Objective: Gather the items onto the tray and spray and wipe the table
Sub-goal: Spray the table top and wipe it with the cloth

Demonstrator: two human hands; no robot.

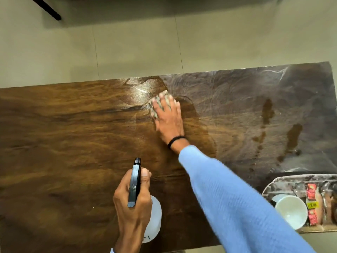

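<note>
While the right hand [168, 119] presses the cloth [154, 111] flat-fingered mid-table, left hand [134, 205] grips the spray bottle [155, 214]; person should overlap strokes across the table [54, 143]'s dry-looking left half (tray [269, 187] loaded, right corner)

The table [73, 134] shows brown streaked wood grain, with grey swirled smears at the right of the frame. The cloth [164, 94] is speckled grey and beige. The spray bottle [156, 214] is translucent white with a black head. The sleeve [237, 207] is light blue, the bowl [291, 210] white.
</note>
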